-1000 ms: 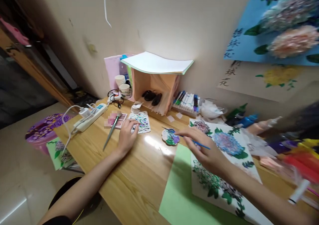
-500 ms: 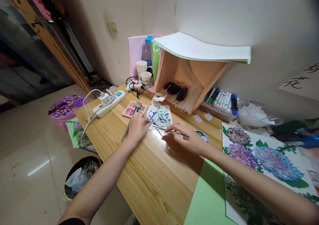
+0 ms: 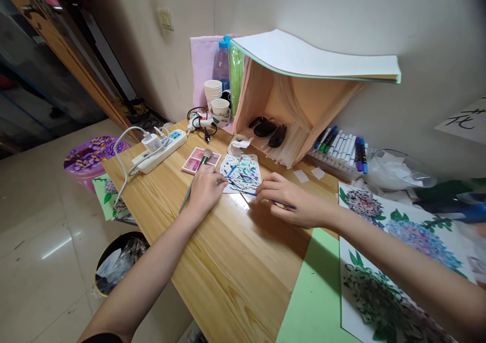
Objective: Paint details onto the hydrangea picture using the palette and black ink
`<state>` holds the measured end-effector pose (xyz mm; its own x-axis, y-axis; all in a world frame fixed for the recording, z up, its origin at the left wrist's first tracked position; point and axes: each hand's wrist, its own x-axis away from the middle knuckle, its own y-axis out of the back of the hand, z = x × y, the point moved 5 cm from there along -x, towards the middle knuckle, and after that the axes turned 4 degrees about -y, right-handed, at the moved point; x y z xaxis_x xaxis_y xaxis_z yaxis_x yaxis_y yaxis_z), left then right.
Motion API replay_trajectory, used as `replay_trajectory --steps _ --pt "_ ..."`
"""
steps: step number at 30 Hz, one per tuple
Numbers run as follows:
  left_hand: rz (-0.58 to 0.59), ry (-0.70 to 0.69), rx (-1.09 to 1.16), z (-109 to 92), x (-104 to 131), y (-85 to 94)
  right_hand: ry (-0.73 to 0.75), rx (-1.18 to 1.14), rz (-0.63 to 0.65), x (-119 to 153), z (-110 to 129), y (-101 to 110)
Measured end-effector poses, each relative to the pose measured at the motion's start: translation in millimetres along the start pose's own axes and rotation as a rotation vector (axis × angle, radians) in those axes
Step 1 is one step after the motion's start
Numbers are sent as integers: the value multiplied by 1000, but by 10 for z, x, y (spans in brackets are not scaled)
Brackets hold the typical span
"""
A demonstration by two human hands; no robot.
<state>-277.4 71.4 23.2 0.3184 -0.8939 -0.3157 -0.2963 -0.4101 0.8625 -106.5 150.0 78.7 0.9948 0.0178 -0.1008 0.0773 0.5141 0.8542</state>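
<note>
My left hand [image 3: 206, 187] is closed, its fingertips pinching a thin blue paintbrush [image 3: 232, 170] that points over a paint-marked white sheet [image 3: 243, 166]. Beneath the same hand runs a thicker makeup brush [image 3: 206, 154], its green handle coming out by the wrist; whether the palm grips it I cannot tell. To the right, my right hand [image 3: 283, 197] has its fingers curled around another slim blue brush [image 3: 248, 193], held low above the wooden table at the sheet's near edge. A pink palette [image 3: 193, 159] lies just beyond my left hand.
A power strip [image 3: 162, 151] with cables sits at the left edge. Behind stand paper cups [image 3: 213, 90] and a peach fabric-lined box [image 3: 292, 105] with sunglasses [image 3: 276, 136]. Markers [image 3: 343, 148] fill a tray at the right, near a flower painting [image 3: 398, 215].
My right fingers have closed in more around the blue brush. My left hand keeps its pinch. The camera view has shifted slightly.
</note>
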Motion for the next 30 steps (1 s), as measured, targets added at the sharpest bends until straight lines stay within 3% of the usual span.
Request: replay_trajectory --steps 3,11,13,16,19,21,24,30 --pt "1 -8 -9 -16 8 4 6 22 52 5 -4 47" --pt "5 -18 -27 1 -8 -3 -144 -56 -35 3 -116 100" --pt "8 -37 -39 7 -7 3 -225 -67 -115 94 -126 209" --pt "-6 -73 -75 -65 23 24 -338 -140 -354 414 -77 490" --pt "-46 -113 -50 -297 77 34 -490 -202 -609 923 16 699" --pt "11 -199 28 -558 103 -27 -611 -165 -720 1286 98 729" --pt "184 -294 102 -973 76 -203 -768 -43 -788 1742 246 659" --pt "377 -178 -151 -1423 -212 -518 -827 42 -919 2213 566 556"
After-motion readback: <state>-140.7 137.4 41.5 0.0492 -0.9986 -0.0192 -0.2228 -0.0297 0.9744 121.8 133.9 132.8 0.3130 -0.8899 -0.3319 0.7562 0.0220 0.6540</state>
